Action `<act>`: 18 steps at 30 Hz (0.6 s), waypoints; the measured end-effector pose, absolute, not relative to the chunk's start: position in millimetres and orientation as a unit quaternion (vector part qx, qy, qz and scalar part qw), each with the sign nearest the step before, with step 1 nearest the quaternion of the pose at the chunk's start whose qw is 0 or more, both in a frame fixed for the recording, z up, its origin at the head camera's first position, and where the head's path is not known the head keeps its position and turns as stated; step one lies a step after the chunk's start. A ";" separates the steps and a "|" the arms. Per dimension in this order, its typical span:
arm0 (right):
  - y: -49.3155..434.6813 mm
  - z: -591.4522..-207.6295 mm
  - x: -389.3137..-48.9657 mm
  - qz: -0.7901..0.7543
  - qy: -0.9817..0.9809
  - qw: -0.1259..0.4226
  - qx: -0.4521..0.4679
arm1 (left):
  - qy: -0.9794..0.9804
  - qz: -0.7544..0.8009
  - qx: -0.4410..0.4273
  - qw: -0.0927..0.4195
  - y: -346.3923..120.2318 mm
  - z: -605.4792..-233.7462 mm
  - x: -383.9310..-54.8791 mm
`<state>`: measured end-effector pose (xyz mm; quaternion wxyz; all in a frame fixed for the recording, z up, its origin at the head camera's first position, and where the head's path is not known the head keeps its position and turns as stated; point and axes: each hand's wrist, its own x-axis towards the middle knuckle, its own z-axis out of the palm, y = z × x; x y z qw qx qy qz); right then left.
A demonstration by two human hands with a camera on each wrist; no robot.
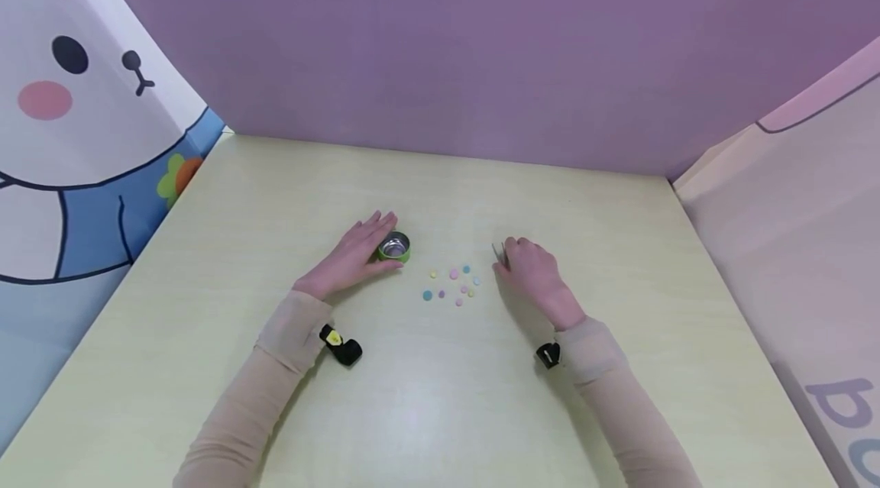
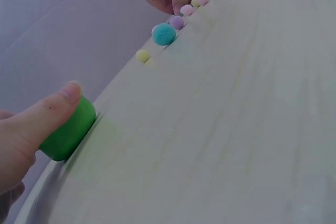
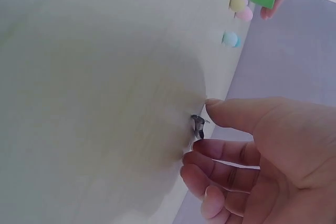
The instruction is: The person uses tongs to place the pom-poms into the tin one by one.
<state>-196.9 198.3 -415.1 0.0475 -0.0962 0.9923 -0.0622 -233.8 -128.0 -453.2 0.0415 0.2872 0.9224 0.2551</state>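
My left hand [image 1: 360,250] holds a small round green tin [image 1: 404,256], thumb at the near side and fingers along the far side. The tin stands upright with its open top showing a bare silvery inside. In the left wrist view my thumb presses the green wall [image 2: 68,135]. My right hand [image 1: 532,270] is at the table right of the small balls, beside thin metal tweezers [image 1: 498,252]. In the right wrist view the thumb and bent fingers stand apart, with the dark metal tip [image 3: 198,126] between them. Much of the tweezers is hidden.
Several small pastel balls, among them a teal ball [image 1: 428,295] and a pink ball [image 1: 454,274], lie scattered between the hands. The pale table [image 1: 412,396] meets a purple wall [image 1: 440,53] at the back. Printed panels flank both sides.
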 end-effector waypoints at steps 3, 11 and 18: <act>198.1 -415.4 -197.3 -0.063 0.993 0.044 -0.094 | 0.922 0.254 0.288 0.041 -127.8 -453.1 -233.7; 197.7 -414.4 -199.5 -0.067 0.993 0.030 -0.092 | 0.921 0.263 0.285 0.049 -127.0 -451.7 -233.6; 199.2 -411.8 -200.2 -0.059 0.993 0.015 -0.103 | 0.919 0.266 0.285 0.052 -125.6 -451.0 -233.1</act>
